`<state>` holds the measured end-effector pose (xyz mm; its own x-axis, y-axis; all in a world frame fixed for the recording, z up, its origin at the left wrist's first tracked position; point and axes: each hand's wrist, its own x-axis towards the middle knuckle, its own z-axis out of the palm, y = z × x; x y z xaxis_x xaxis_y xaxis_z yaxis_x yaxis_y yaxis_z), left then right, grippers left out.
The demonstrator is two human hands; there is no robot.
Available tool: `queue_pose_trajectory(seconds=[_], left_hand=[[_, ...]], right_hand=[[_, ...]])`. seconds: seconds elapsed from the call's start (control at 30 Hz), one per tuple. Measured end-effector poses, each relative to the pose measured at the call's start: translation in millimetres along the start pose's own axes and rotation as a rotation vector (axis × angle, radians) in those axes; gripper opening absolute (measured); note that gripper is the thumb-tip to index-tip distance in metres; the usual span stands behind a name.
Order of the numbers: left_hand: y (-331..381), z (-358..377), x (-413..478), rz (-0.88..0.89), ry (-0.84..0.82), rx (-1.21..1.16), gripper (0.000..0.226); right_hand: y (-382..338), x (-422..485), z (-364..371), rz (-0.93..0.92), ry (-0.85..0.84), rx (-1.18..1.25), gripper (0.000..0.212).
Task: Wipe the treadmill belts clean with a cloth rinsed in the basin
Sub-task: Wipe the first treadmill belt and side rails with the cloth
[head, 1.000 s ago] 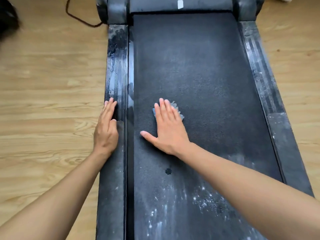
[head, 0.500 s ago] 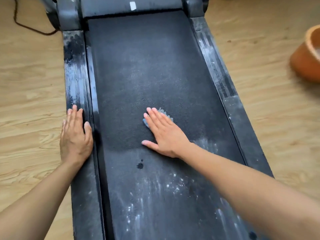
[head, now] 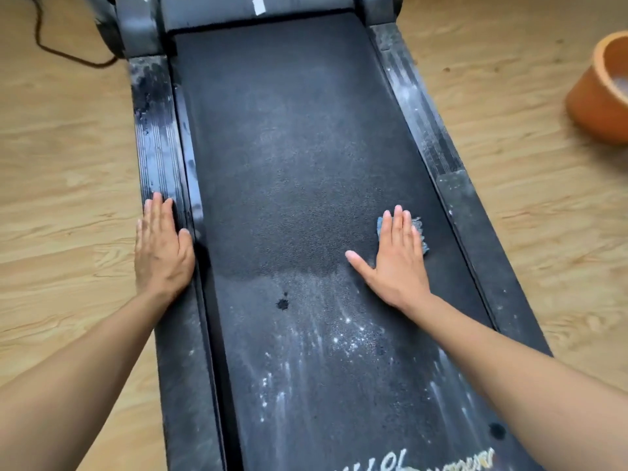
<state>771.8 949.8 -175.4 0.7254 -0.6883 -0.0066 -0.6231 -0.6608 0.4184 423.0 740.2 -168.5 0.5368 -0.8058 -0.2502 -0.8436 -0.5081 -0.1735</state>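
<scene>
Wooden floor (head: pixel 68 164) carries one belt (head: pixel 289 164), one basin (head: pixel 601 93); right hand (head: pixel 397 260) presses one cloth (head: pixel 419 229), fingers spread; left hand (head: pixel 161 246) flat, fingers together.

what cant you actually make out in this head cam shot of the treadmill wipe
- Cloth: mostly hidden under the flat right hand; its size and shape are unclear.
- Basin: cut off by the right frame edge; its contents are barely visible.
- Belt: the near end and the pale lettering on it run off the bottom edge, unreadable.
- Left hand: covers part of the left side rail.
</scene>
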Motion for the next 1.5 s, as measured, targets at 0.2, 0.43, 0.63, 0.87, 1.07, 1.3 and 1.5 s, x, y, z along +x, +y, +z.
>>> queue_pose_trajectory(seconds=[0.2,0.43,0.63,0.87,1.07,1.3,1.5], left_hand=[[-11,-8,8,0.005,-0.076,-0.173,0.071],[5,-10,-10,-0.023,-0.069,-0.248,0.049],[22,7,-39,0.058,0.026,-0.294,0.06],[71,34,-58,0.356,-0.16,-0.246,0.061],[94,40,-64,0.384,-0.225,-0.259,0.066],[114,38,-79,0.411,-0.218,-0.324,0.065],[134,33,-94,0.377,-0.213,-0.402,0.055]], right_hand=[[-127,-15,28,-0.351,-0.042,-0.042,0.113],[-202,-29,56,-0.945,-0.055,-0.231,0.109],[-128,-13,36,-0.781,-0.041,-0.208,0.102],[58,2,-14,-0.164,-0.014,-0.09,0.099],[89,0,-24,-0.076,-0.038,-0.095,0.098],[81,-16,-37,-0.022,0.145,0.092,0.075],[89,-21,-45,0.076,0.189,-0.041,0.023]])
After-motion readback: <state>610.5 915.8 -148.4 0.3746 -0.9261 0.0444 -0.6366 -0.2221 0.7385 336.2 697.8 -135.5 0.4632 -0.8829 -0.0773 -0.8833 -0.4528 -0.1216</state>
